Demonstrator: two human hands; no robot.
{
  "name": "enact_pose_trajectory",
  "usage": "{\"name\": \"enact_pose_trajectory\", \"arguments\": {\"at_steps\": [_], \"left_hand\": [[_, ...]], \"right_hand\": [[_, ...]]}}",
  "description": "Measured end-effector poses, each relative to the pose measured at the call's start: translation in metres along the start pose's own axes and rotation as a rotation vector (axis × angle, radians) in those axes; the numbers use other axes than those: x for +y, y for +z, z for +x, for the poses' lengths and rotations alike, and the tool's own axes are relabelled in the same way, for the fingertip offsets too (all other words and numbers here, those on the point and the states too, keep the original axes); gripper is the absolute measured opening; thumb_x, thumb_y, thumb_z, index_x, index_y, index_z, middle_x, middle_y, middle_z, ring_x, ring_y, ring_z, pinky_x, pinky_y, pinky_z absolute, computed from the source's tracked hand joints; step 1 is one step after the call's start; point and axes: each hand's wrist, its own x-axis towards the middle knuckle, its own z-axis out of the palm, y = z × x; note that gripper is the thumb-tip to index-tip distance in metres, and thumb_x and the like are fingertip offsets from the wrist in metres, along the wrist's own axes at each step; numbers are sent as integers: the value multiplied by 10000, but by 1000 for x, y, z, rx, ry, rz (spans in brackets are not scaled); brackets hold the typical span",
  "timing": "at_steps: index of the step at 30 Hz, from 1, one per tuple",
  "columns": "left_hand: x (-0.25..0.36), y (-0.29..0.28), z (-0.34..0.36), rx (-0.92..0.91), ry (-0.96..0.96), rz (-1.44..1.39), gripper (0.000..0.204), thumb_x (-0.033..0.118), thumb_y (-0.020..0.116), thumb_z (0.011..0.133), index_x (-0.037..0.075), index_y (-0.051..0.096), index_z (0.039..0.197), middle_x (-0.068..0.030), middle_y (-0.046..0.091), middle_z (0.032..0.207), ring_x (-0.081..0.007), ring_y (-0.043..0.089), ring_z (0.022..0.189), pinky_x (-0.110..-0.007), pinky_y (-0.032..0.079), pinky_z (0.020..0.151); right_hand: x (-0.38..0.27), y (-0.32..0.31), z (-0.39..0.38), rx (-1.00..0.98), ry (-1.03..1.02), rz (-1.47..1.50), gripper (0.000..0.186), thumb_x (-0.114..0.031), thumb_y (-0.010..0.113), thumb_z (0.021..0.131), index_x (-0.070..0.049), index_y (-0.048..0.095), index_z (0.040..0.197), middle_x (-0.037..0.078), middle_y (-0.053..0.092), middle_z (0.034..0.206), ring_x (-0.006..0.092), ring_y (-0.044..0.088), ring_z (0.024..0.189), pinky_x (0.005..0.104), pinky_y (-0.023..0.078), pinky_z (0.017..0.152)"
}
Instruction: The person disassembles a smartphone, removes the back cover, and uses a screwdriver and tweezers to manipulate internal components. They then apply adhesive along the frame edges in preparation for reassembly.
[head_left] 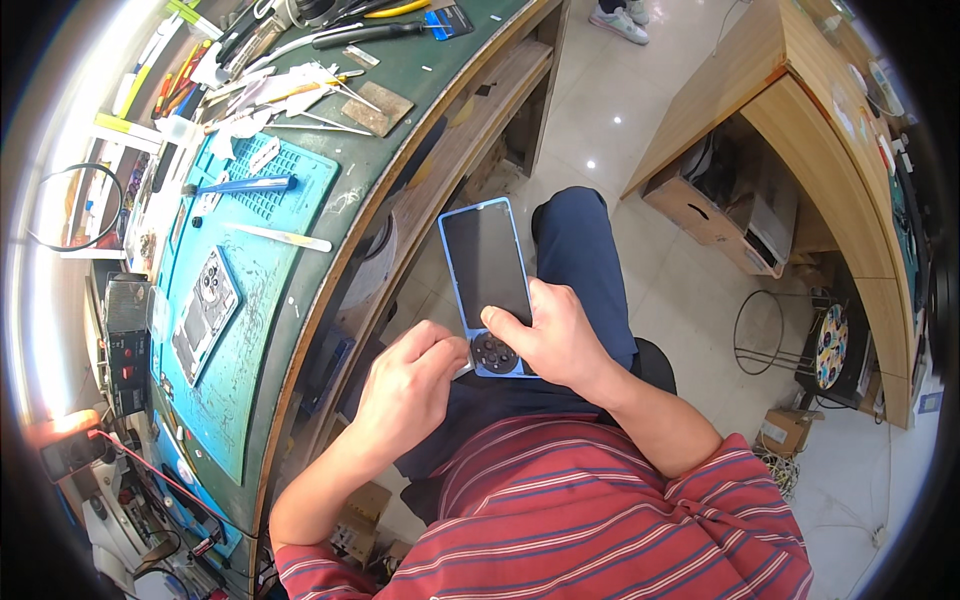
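Observation:
My right hand [560,335] grips a blue-edged phone [485,250] over my lap, its thumb lying across the dark flat face. At the phone's near end sits a round black camera ring [495,352]. Beside that end my left hand [415,375] is closed in a pinch, knuckles up, touching or nearly touching the phone's left edge. A small pale edge shows under its fingertips, too little to name. On the bench to the left, an opened phone [207,315] with bared inner parts lies on a teal work mat [265,375].
A blue-handled tool [245,185] and a flat metal spudger [285,238] lie on the mat. Tweezers [320,125] and pliers crowd the far bench. To the right stand a wooden desk [720,75], a cardboard box [710,225] and a round stool [830,345]. Another person's shoe [620,22] shows far off.

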Motion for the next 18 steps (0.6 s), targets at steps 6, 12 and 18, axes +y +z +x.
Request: {"name": "enact_pose_trajectory", "arguments": {"at_steps": [6,12,18], "left_hand": [[11,10,-23,-227,13,-140,133,-84,711,828,15,678,910,-127,651,920,-332,684,879,-404,567,766],[1,11,-13,-63,-86,-188,108,-31,758,865,4,681,931,-110,658,996,-251,681,857,-347,558,745],[-4,17,-7,-57,-237,-380,113,-19,761,910,-12,664,967,-108,622,1127,-163,660,880,-294,565,753]], "right_hand": [[28,-22,33,232,26,34,298,-173,725,927,65,592,806,131,611,626,133,547,572,378,463,534],[-9,-57,29,114,126,143,195,-95,685,966,55,702,1090,62,765,950,92,669,832,292,550,751],[-29,-53,19,31,81,366,188,-78,637,1007,37,699,1143,74,773,1040,106,697,900,300,580,802]]}}
